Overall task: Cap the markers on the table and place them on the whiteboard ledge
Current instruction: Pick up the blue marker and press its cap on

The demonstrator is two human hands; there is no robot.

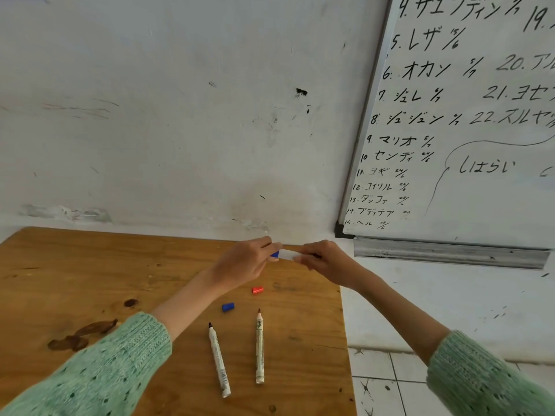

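Observation:
Above the far edge of the wooden table [75, 280], both hands hold one white marker [287, 254]. My left hand [243, 265] pinches its blue cap [274, 254], which sits against the marker's left end. My right hand [327, 262] grips the barrel's other end. Two uncapped white markers lie on the table nearer me, one [219, 360] to the left and one [259, 346] to the right, tips pointing away. A loose red cap [257, 290] and a loose blue cap [228, 306] lie between them and my hands. The whiteboard ledge [450, 253] runs at the right.
The whiteboard [468, 121] covered in black writing hangs on the right above its grey ledge. A scuffed white wall rises behind the table. Dark stains [81, 334] mark the table's left side. White floor tiles [390, 385] show past the table's right edge.

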